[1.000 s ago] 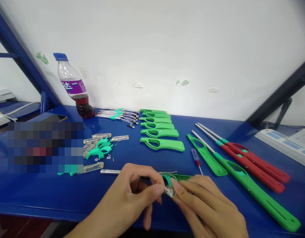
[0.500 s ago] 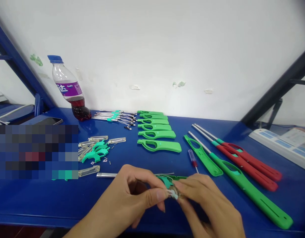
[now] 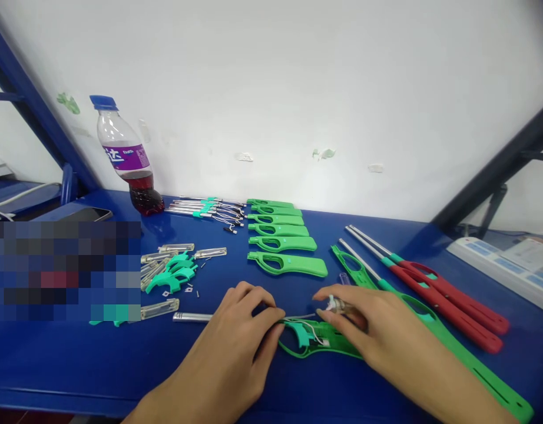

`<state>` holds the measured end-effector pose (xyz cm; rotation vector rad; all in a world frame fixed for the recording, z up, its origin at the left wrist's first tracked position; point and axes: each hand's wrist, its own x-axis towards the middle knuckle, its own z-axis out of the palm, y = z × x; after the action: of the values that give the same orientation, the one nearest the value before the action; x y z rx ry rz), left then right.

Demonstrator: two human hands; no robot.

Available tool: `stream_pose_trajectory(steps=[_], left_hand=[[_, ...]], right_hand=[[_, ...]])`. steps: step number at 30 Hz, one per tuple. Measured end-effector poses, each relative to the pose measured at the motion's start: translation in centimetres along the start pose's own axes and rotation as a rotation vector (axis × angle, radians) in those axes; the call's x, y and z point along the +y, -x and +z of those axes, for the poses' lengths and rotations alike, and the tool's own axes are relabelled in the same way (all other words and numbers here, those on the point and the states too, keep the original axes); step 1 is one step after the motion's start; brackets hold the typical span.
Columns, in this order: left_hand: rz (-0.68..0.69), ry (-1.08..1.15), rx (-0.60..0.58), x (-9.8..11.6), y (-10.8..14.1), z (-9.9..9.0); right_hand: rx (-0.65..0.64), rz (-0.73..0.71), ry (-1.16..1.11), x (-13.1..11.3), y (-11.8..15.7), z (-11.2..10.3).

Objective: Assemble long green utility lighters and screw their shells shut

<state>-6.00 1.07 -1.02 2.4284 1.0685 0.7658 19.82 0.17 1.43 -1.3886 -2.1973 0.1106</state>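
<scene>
My left hand has its fingers closed over the front end of an open green lighter half-shell, where a silver metal tube runs out to the left. A teal trigger and thin white wires lie in the shell. Just above the shell, my right hand pinches a small clear fuel tank with a whitish valve end pointing left; the hand covers the rest of it. A screwdriver lies behind my right hand, mostly hidden.
Clear tanks and teal triggers lie at left, with several wired tubes behind. Green shell halves form a column at centre back. Red lighters and a green lighter lie right. A bottle stands back left.
My hands have parted. My right hand has moved up and right with the clear tank, and my left has shifted to the shell's front end. More of the shell's inside now shows.
</scene>
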Motion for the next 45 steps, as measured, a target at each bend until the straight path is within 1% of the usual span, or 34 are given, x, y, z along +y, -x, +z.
stream_pose_trajectory(steps=[3, 5, 10, 14, 16, 19, 21, 23, 25, 28, 30, 35, 40, 45], left_hand=[[0.007, 0.006, 0.002, -0.2, -0.1, 0.2], [0.009, 0.011, 0.012, -0.3, -0.2, 0.2], [-0.015, 0.02, 0.008, -0.3, -0.1, 0.3], [-0.06, 0.04, -0.019, -0.2, -0.1, 0.3], [-0.071, 0.047, -0.021, -0.2, 0.0, 0.3], [-0.066, 0.048, 0.01, 0.0, 0.0, 0.2], [-0.063, 0.044, 0.035, 0.2, -0.1, 0.2], [-0.062, 0.041, 0.063, 0.4, -0.2, 0.2], [-0.065, 0.035, 0.085, 0.4, -0.2, 0.3], [-0.062, 0.016, 0.119, 0.5, -0.1, 0.5], [-0.049, 0.003, 0.124, 0.4, -0.1, 0.6], [-0.019, -0.026, 0.116, 0.1, 0.0, 0.5], [0.013, -0.074, 0.107, 0.0, -0.1, 0.6], [0.068, -0.165, 0.117, 0.3, -0.4, 0.6]], right_hand=[[-0.124, -0.027, -0.047, 0.3, -0.4, -0.5], [-0.182, -0.031, -0.087, 0.3, -0.6, -0.7], [-0.225, -0.004, -0.107, 0.0, -0.3, -0.3], [-0.154, 0.062, -0.102, 0.2, 0.4, 0.5], [-0.127, 0.037, -0.097, 0.5, 0.6, 0.8], [-0.134, -0.014, -0.116, 0.4, 0.5, 0.7], [-0.104, 0.033, -0.156, 0.0, 0.3, 0.5], [-0.069, 0.117, -0.183, -0.7, 0.2, 0.2], [-0.061, 0.189, -0.181, -1.4, 0.3, 0.1], [-0.067, 0.218, -0.169, -1.7, 0.9, 0.4], [-0.045, 0.185, -0.165, -1.5, 1.6, 0.9], [0.059, 0.06, -0.169, -1.1, 2.7, 2.2], [0.214, -0.06, -0.085, -1.5, 2.7, 2.4], [0.264, -0.102, 0.063, -1.8, 2.5, 2.4]])
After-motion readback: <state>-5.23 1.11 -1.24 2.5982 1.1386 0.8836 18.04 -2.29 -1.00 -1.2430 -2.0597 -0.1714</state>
